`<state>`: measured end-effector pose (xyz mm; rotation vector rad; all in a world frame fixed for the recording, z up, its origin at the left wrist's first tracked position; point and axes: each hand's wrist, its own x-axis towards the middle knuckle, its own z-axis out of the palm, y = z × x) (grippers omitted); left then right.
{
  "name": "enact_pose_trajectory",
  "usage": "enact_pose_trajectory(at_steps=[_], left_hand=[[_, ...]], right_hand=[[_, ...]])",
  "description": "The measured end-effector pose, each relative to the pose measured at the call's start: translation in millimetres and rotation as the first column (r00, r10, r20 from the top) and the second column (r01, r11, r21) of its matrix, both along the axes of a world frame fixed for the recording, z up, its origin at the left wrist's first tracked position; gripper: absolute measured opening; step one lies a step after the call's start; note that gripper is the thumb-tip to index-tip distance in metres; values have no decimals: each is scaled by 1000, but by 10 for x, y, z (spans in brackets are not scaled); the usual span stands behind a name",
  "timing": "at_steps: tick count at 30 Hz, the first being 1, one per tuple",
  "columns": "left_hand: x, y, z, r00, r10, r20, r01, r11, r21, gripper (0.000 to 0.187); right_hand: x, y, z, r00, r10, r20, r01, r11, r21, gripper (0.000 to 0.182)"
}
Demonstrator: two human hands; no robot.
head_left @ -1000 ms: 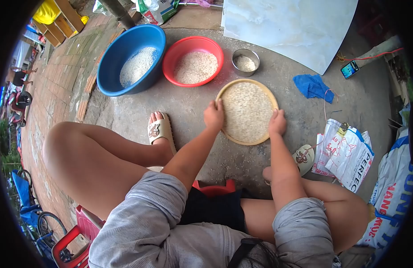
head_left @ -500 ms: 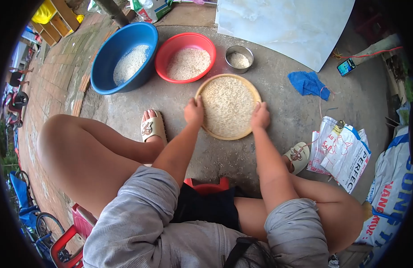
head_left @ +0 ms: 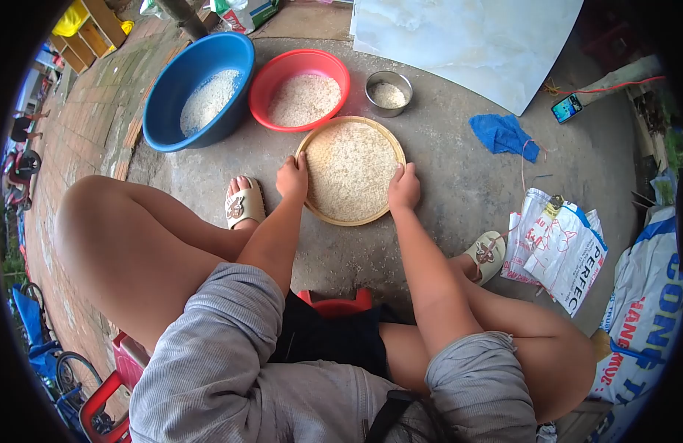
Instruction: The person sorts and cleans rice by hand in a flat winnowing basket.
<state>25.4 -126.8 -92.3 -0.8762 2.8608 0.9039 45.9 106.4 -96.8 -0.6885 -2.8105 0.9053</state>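
Between my hands is a round, shallow winnowing basket (head_left: 323, 210) with a tan rim. Pale rice grains (head_left: 354, 168) cover most of its bottom, thinner at the upper left where the woven base shows. My left hand (head_left: 292, 178) grips the rim on the left side. On the opposite side, my right hand (head_left: 404, 187) is closed on the rim, thumb on top. Just beyond the basket stand a red basin (head_left: 261, 111) and a small steel bowl (head_left: 386, 110), both with grain inside. A large blue basin (head_left: 160, 100) at the left holds whiter grain.
A blue cloth (head_left: 501, 136) and a phone (head_left: 566, 108) lie on the concrete to the right. Printed sacks (head_left: 570, 251) are by my right foot. A marble-patterned sheet (head_left: 459, 44) lies at the back. Red plastic stool parts (head_left: 334, 304) show beneath me.
The basket has shifted left with both hands still on its rim. Its grains have spread differently, leaving a thinner patch at the upper left. The whole view has shifted slightly.
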Motion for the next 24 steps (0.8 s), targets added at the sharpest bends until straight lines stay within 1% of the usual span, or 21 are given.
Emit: enact_pose_trajectory(at_steps=[1, 2, 3, 4, 5, 6, 7, 8, 9, 10, 12, 13, 14, 15, 16, 17, 18, 19, 21, 23, 24], left_hand=[[9, -11, 28, 999, 32, -11, -31, 999, 23, 48], [-5, 75, -46, 999, 21, -37, -19, 999, 46, 47], [-1, 246, 12, 999, 25, -38, -22, 997, 79, 47], [10, 417, 3, 998, -4, -65, 8, 997, 73, 46], [38, 584, 44, 996, -20, -82, 31, 991, 132, 46], [56, 716, 82, 996, -70, -62, 79, 983, 166, 45], [78, 839, 144, 994, -83, -63, 96, 968, 232, 47], [86, 938, 118, 990, -85, -109, 109, 966, 237, 46], [60, 964, 143, 990, -135, -32, 138, 960, 245, 45], [49, 945, 141, 984, -172, -37, 176, 964, 197, 45], [24, 835, 112, 976, -214, -45, 218, 969, 113, 47], [16, 722, 95, 974, -220, -47, 223, 972, 73, 48], [6, 581, 49, 977, -213, -35, 214, 976, 38, 47], [7, 468, 4, 978, -208, -23, 208, 978, -2, 46], [32, 414, -12, 979, -203, -28, 204, 979, 11, 46], [62, 354, -18, 995, -80, -58, 81, 997, 2, 44], [81, 315, -22, 995, 43, -88, -44, 999, -10, 42], [86, 308, -42, 995, 47, -91, -48, 999, -14, 42], [97, 334, -64, 982, 170, -84, -171, 985, -6, 44], [87, 364, -99, 980, 167, -110, -167, 986, 6, 40], [78, 380, -128, 985, 122, -123, -125, 992, -12, 38]], right_hand=[[-26, 49, 9, 1000, -1, -7, 1, 1000, 10, 26], [-34, 160, 24, 1000, -14, 0, 14, 999, 30, 26], [-37, 317, 43, 1000, -27, 7, 27, 999, 47, 27], [-14, 484, 43, 998, -61, 7, 61, 996, 68, 27], [46, 650, 21, 996, -90, 13, 88, 992, 90, 28], [135, 820, -5, 992, -122, 16, 119, 986, 116, 28], [211, 929, -23, 989, -150, 14, 146, 978, 148, 28], [286, 946, -48, 990, -140, 16, 136, 979, 150, 28], [377, 973, -81, 984, -177, -10, 177, 974, 138, 27], [450, 1023, -106, 976, -215, -38, 218, 967, 132, 27], [526, 859, -64, 977, -215, -3, 214, 970, 112, 25], [550, 758, -69, 984, -169, -48, 173, 981, 86, 24], [515, 659, -37, 989, -148, 15, 146, 984, 100, 23], [488, 544, 20, 996, -90, 14, 89, 993, 76, 22], [458, 430, 103, 998, -41, 45, 39, 999, 35, 24], [411, 346, 156, 995, 7, 99, -11, 999, 35, 26], [368, 276, 209, 991, 19, 133, -22, 1000, 20, 28], [337, 212, 249, 985, 33, 168, -33, 999, -1, 29], [318, 188, 250, 982, 28, 187, -25, 999, -20, 30], [330, 219, 216, 978, 13, 209, -5, 999, -37, 31], [354, 259, 180, 968, 2, 252, 5, 1000, -29, 30]])
